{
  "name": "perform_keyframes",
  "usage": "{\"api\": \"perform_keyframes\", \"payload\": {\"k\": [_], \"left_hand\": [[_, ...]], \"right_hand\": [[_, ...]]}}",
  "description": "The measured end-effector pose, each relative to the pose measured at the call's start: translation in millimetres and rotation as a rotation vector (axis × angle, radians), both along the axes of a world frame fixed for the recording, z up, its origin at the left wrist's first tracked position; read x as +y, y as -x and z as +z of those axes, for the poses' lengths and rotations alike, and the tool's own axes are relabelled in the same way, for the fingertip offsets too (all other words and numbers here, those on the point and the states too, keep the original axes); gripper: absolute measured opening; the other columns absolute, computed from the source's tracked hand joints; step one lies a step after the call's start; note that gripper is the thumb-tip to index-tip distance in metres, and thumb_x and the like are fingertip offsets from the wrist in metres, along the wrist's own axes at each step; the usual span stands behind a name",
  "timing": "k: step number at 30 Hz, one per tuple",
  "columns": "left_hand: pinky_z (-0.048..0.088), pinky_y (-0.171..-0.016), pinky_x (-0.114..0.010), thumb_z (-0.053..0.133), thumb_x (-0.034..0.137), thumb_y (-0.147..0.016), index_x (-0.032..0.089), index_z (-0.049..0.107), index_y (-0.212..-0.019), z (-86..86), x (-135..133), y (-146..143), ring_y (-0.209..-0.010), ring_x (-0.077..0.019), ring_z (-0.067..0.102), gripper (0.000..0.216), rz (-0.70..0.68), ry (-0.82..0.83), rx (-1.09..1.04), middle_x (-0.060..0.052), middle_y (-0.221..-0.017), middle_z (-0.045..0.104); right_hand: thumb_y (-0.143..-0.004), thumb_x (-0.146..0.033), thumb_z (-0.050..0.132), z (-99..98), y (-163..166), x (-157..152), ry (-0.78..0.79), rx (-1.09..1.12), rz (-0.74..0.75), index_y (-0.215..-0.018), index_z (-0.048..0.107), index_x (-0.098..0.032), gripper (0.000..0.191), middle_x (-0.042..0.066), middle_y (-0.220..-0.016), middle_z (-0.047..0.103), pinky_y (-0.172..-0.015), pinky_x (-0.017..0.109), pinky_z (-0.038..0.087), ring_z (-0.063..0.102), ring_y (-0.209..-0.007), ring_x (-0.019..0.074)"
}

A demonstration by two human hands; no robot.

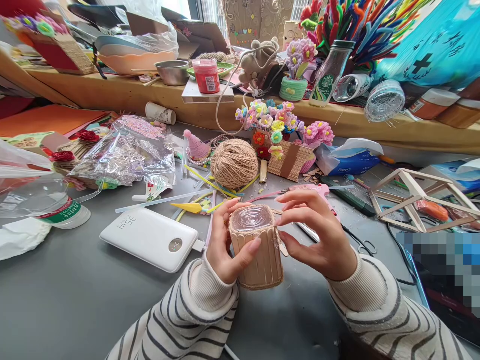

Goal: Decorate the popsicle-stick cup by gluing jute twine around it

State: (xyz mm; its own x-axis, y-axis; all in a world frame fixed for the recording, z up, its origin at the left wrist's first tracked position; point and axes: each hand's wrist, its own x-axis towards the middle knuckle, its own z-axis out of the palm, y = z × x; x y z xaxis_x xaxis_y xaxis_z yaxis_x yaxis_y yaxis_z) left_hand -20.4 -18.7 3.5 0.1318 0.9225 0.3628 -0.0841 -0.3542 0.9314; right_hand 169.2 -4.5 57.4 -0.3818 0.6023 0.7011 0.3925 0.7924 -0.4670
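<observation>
My left hand (228, 245) is wrapped round a small cup covered in wooden craft sticks (260, 260), its thumb pressed on the near side. Twine runs along the cup's top and bottom edges, and a clear ringed plastic disc (253, 218) faces up. At the cup's upper right edge, my right hand (318, 235) has its fingers spread and curved, the tips close to some loose fibres. Whether those fingertips touch the cup, I cannot tell. Behind the cup sits a ball of jute twine (235, 164). A pink hot glue gun (318, 192) lies partly hidden behind my right hand.
A white power bank (150, 240) with a plugged-in cable lies left of the cup. At right stand a wooden stick frame (412, 200), scissors (367, 247) and a pixelated screen (446, 280). Yarn flowers (277, 125) and a raised shelf (123, 92) with jars are behind.
</observation>
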Motion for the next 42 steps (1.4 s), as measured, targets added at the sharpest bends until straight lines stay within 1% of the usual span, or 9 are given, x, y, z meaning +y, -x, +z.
{"api": "perform_keyframes", "payload": {"k": [6,11,15,17,21,25,33,39,42], "left_hand": [[0.048,-0.097,-0.038,0.065,0.031,-0.081,0.026,0.033,-0.133,-2.6,0.9,2.5,-0.118,-0.0249,0.056,0.061,-0.020,-0.039,0.044,-0.010,-0.128,0.053],[0.047,-0.099,-0.037,0.065,0.030,-0.082,0.027,0.033,-0.133,-2.6,-0.1,3.0,-0.119,-0.0239,0.055,0.060,-0.025,-0.046,0.044,-0.009,-0.129,0.053],[0.047,-0.098,-0.035,0.064,0.030,-0.082,0.028,0.033,-0.134,-4.0,0.7,4.0,-0.119,-0.0227,0.055,0.060,-0.027,-0.059,0.043,-0.008,-0.129,0.053],[0.047,-0.099,-0.034,0.064,0.031,-0.083,0.028,0.033,-0.134,-4.3,1.5,3.8,-0.119,-0.0223,0.055,0.060,-0.026,-0.061,0.043,-0.008,-0.129,0.052],[0.046,-0.100,-0.035,0.064,0.031,-0.083,0.028,0.033,-0.134,-4.0,2.1,3.6,-0.119,-0.0221,0.055,0.060,-0.034,-0.057,0.043,-0.008,-0.129,0.052],[0.046,-0.100,-0.036,0.064,0.031,-0.083,0.027,0.033,-0.134,-4.2,1.5,4.0,-0.120,-0.0231,0.054,0.060,-0.032,-0.046,0.040,-0.009,-0.129,0.052],[0.046,-0.099,-0.035,0.064,0.032,-0.083,0.027,0.033,-0.133,-2.9,1.0,2.5,-0.119,-0.0225,0.054,0.059,-0.030,-0.040,0.039,-0.009,-0.129,0.052],[0.045,-0.100,-0.038,0.064,0.032,-0.083,0.027,0.033,-0.133,-3.5,1.0,2.3,-0.120,-0.0237,0.054,0.059,-0.028,-0.040,0.037,-0.009,-0.129,0.051],[0.046,-0.099,-0.037,0.064,0.032,-0.083,0.026,0.032,-0.134,-4.4,1.6,2.1,-0.119,-0.0238,0.055,0.060,-0.030,-0.050,0.047,-0.010,-0.128,0.052]], "right_hand": [[-0.075,-0.009,0.064,-0.9,-0.3,0.6,0.006,-0.001,0.004,-0.091,0.060,-0.021,0.020,0.007,-0.107,0.055,-0.078,0.033,0.053,0.056,-0.097,0.0179],[-0.076,-0.009,0.064,-1.0,-0.1,0.2,0.011,-0.006,-0.001,-0.091,0.059,-0.023,0.021,0.007,-0.108,0.054,-0.078,0.033,0.053,0.057,-0.097,0.0182],[-0.075,-0.009,0.063,-1.8,-0.1,-0.4,0.013,0.015,-0.023,-0.099,0.055,-0.023,0.029,0.007,-0.107,0.057,-0.086,0.037,0.052,0.057,-0.102,0.0201],[-0.076,-0.010,0.063,-2.3,-0.1,-0.8,0.016,0.020,-0.025,-0.101,0.054,-0.024,0.030,0.006,-0.106,0.058,-0.089,0.038,0.051,0.057,-0.103,0.0204],[-0.077,-0.010,0.063,-2.5,0.0,-0.9,0.008,0.008,-0.009,-0.095,0.057,-0.023,0.023,0.006,-0.107,0.057,-0.084,0.035,0.052,0.058,-0.097,0.0181],[-0.076,-0.010,0.063,-1.7,0.1,-0.5,0.004,0.005,-0.010,-0.092,0.058,-0.023,0.021,0.006,-0.107,0.057,-0.080,0.034,0.053,0.058,-0.096,0.0179],[-0.078,-0.011,0.062,-1.8,0.0,-0.4,0.003,-0.005,-0.013,-0.094,0.057,-0.024,0.021,0.006,-0.107,0.056,-0.079,0.037,0.055,0.059,-0.093,0.0180],[-0.077,-0.009,0.062,-2.9,0.2,-1.0,0.013,0.014,0.002,-0.094,0.057,-0.023,0.023,0.006,-0.108,0.056,-0.079,0.034,0.054,0.058,-0.095,0.0169],[-0.077,-0.009,0.062,-2.6,0.4,-1.2,0.016,0.014,0.002,-0.094,0.057,-0.023,0.022,0.006,-0.108,0.056,-0.079,0.034,0.054,0.058,-0.094,0.0169]]}}
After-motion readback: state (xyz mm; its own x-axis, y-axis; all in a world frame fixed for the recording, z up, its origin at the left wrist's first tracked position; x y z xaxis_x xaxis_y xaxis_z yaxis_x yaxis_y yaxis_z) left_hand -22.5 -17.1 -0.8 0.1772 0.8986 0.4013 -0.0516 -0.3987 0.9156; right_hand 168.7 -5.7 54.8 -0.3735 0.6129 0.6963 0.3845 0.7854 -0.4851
